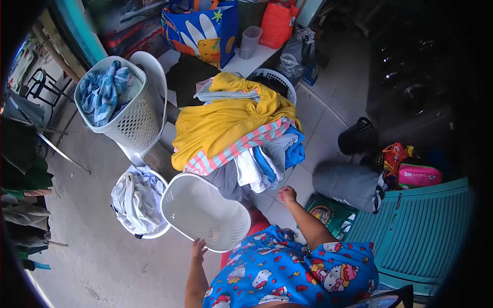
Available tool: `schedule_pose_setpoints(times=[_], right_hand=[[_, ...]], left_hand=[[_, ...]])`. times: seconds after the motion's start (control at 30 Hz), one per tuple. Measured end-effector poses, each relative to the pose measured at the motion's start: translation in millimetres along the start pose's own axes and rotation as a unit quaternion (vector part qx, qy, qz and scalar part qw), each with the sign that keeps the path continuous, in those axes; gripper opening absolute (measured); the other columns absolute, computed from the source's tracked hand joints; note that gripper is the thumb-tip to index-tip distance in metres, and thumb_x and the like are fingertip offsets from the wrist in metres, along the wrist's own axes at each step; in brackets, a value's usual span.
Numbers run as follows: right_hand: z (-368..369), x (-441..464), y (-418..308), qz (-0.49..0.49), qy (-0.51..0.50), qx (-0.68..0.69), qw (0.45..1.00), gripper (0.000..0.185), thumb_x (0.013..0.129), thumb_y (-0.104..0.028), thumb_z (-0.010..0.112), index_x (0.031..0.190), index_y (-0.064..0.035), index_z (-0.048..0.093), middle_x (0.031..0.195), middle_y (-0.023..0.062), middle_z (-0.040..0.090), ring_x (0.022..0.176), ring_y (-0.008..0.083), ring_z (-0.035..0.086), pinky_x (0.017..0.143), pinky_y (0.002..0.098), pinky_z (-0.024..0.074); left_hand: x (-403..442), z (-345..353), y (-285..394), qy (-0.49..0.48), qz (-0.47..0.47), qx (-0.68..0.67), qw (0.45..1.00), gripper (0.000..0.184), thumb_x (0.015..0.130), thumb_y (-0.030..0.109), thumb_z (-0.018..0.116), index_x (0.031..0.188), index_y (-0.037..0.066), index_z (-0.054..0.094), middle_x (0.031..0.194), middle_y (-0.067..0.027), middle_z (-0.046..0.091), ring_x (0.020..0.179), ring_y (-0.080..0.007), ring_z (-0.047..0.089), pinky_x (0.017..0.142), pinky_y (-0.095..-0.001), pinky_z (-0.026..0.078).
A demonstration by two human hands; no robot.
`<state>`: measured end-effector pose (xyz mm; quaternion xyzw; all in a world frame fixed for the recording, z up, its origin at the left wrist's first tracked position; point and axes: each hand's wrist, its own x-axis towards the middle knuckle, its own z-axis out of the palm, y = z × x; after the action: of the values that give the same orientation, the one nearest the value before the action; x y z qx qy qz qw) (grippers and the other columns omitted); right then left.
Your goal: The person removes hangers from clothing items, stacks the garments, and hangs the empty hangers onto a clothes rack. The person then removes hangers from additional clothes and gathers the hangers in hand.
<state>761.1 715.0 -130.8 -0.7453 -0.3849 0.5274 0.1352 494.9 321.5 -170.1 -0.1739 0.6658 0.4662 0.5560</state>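
Observation:
My left hand (199, 247) grips the near rim of a white plastic laundry basket (205, 215), which tilts so that its bare inside shows. My right hand (287, 195) is just to the right of a big clothes pile, its fingers curled in loosely with nothing visible in them. Topmost on that pile is a yellow cloth (226, 123), over a pink-and-grey checked cloth (241, 149). White, grey and blue garments hang from the pile's near side. To the left of the tilted basket, a round tub (164, 230) holds white and pale clothes (137, 200).
A tall white basket (136, 123) with blue checked clothes stands by a white plastic chair (159, 77). Behind the pile are a blue shopping bag (205, 31), a clear container (250, 41) and a red bag (277, 25). At right are a black bin (358, 136), a grey bundle (344, 186) and a teal louvred door (421, 231).

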Motion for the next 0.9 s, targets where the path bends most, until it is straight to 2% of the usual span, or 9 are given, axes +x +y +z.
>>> schedule_pose_setpoints(times=[0.07, 0.13, 0.27, 0.5, 0.63, 0.73, 0.77, 0.83, 0.9], right_hand=[[-27, 34, -21, -0.129, 0.177, 0.129, 0.967, 0.006, 0.077, -0.005, 0.053, 0.081, -0.0081, 0.056, 0.068, 0.0088, 0.058, 0.058, 0.0186, 0.056, 0.048, 0.0311, 0.0445], [-52, 61, -75, -0.354, 0.382, -0.05, 0.852, 0.018, 0.082, -0.02, 0.056, 0.092, -0.0051, 0.054, 0.088, 0.0133, 0.058, 0.083, 0.0294, 0.057, 0.074, 0.0372, 0.0449], [-52, 45, -242, -0.391, 0.16, 0.116, 0.899, 0.044, 0.082, -0.036, 0.059, 0.112, -0.0057, 0.052, 0.111, 0.0179, 0.054, 0.101, 0.03, 0.054, 0.085, 0.0357, 0.0423], [2, 89, -339, -0.359, -0.117, -0.146, 0.914, 0.082, 0.071, -0.036, 0.07, 0.136, -0.0046, 0.03, 0.128, 0.0192, 0.045, 0.117, 0.0305, 0.044, 0.096, 0.033, 0.0368], [4, 85, -341, -0.293, -0.27, -0.063, 0.915, 0.044, 0.074, -0.007, 0.058, 0.117, -0.0004, 0.052, 0.105, 0.0088, 0.06, 0.097, 0.0172, 0.057, 0.085, 0.0266, 0.0434], [-16, -13, -339, -0.357, -0.42, 0.001, 0.834, 0.029, 0.073, -0.008, 0.057, 0.1, 0.0001, 0.058, 0.087, 0.0073, 0.063, 0.082, 0.0172, 0.061, 0.07, 0.0284, 0.0473], [-17, -37, -332, -0.581, -0.304, -0.211, 0.725, 0.023, 0.071, -0.012, 0.059, 0.091, -0.0004, 0.058, 0.084, 0.0111, 0.059, 0.075, 0.0223, 0.061, 0.066, 0.0311, 0.0484], [-18, -112, -319, -0.602, -0.347, -0.345, 0.631, 0.025, 0.071, -0.018, 0.061, 0.09, -0.0016, 0.056, 0.09, 0.0131, 0.053, 0.079, 0.0276, 0.059, 0.073, 0.0362, 0.0483], [18, -130, -259, -0.68, -0.278, -0.359, 0.576, 0.029, 0.073, -0.021, 0.062, 0.094, -0.0011, 0.057, 0.091, 0.0115, 0.053, 0.082, 0.0263, 0.058, 0.076, 0.0355, 0.0473]], left_hand=[[-3, -21, 8, 0.032, 0.021, 0.018, 0.999, 0.054, 0.081, 0.023, 0.053, 0.129, 0.008, 0.036, 0.123, -0.0096, 0.048, 0.112, -0.023, 0.046, 0.085, -0.0425, 0.04], [-2, -28, 31, 0.081, 0.074, 0.026, 0.994, 0.051, 0.081, 0.025, 0.053, 0.127, 0.008, 0.038, 0.121, -0.0089, 0.049, 0.111, -0.0223, 0.047, 0.085, -0.0408, 0.039], [-13, 16, 129, 0.067, 0.254, -0.011, 0.965, 0.049, 0.081, 0.025, 0.053, 0.125, 0.008, 0.04, 0.119, -0.0083, 0.05, 0.108, -0.0202, 0.049, 0.085, -0.0382, 0.038], [-107, 231, 329, -0.16, 0.382, 0.021, 0.91, 0.05, 0.09, 0.03, 0.048, 0.131, 0.006, 0.034, 0.127, -0.0095, 0.046, 0.113, -0.0201, 0.047, 0.088, -0.0353, 0.041], [-92, 305, 360, -0.253, 0.329, 0.046, 0.908, 0.064, 0.089, 0.043, 0.045, 0.138, 0.009, 0.022, 0.138, -0.0127, 0.031, 0.127, -0.0263, 0.031, 0.092, -0.0446, 0.039], [-91, 327, 369, -0.257, 0.306, 0.017, 0.916, 0.071, 0.088, 0.049, 0.043, 0.14, 0.009, 0.017, 0.141, -0.0128, 0.027, 0.129, -0.0268, 0.028, 0.093, -0.0476, 0.038], [-93, 330, 369, -0.267, 0.292, -0.001, 0.918, 0.075, 0.087, 0.053, 0.043, 0.14, 0.007, 0.017, 0.14, -0.0123, 0.028, 0.129, -0.026, 0.029, 0.095, -0.0443, 0.037], [-101, 343, 371, -0.314, 0.333, -0.04, 0.888, 0.071, 0.086, 0.049, 0.047, 0.137, 0.005, 0.024, 0.135, -0.0129, 0.037, 0.123, -0.0251, 0.038, 0.096, -0.0392, 0.038], [-85, 333, 359, -0.185, 0.297, 0.061, 0.935, 0.048, 0.081, 0.015, 0.054, 0.125, 0.001, 0.041, 0.115, -0.0127, 0.055, 0.101, -0.0241, 0.056, 0.09, -0.0344, 0.044]])
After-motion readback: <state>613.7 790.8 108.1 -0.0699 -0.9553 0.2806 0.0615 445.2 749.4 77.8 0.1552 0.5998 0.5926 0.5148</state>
